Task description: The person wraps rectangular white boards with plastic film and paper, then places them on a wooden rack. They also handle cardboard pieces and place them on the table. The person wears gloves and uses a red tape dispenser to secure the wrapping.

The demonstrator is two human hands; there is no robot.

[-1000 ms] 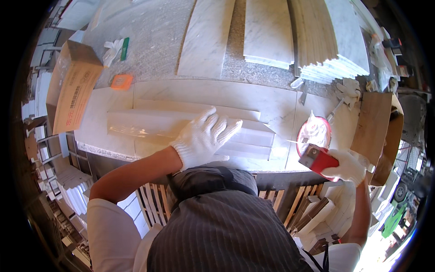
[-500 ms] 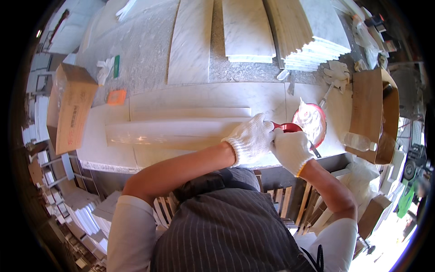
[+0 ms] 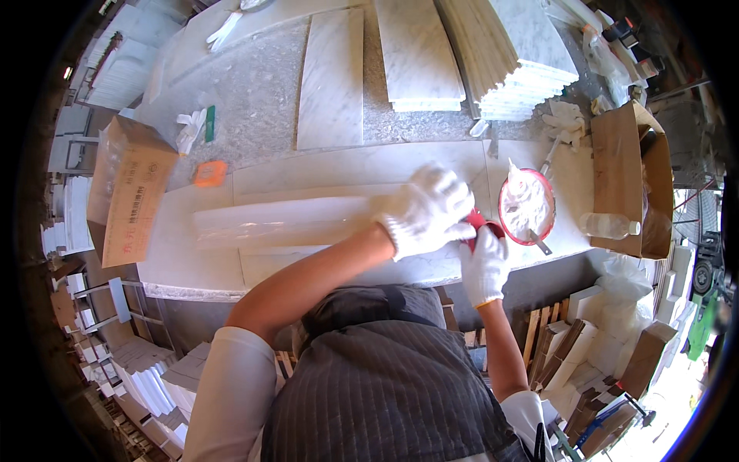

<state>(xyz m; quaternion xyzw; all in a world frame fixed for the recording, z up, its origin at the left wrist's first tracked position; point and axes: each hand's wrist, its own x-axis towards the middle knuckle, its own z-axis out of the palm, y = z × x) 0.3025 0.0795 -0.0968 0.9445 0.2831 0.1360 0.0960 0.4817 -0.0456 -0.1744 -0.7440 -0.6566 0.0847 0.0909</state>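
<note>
Both of my hands wear white knit gloves. My right hand [image 3: 485,269] is closed around a red, curved, ring-like object [image 3: 489,226] in front of me; its exact kind is hidden by the gloves. Against the object's left side is my left hand [image 3: 428,212], smeared by motion, so its grip does not show. Under my left hand lies a long white strip [image 3: 285,221] with a glossy, film-like surface, along the near part of the bench. Right of my hands stands a red-rimmed tub [image 3: 552,212] of white paste [image 3: 525,202], with a metal scraper [image 3: 540,244] lying over its near rim.
Marble slabs [image 3: 331,85] lie at the back, with a stack of slabs [image 3: 531,92] on the right. Cardboard boxes stand at the left [image 3: 131,192] and right [image 3: 620,181]. A clear bottle [image 3: 608,225] lies by the right box. An orange piece [image 3: 209,173] rests on the left.
My right hand has shifted left and nearer to me with the red object. My left hand has lifted its fingers apart and blurs. The camera view has shifted slightly.
</note>
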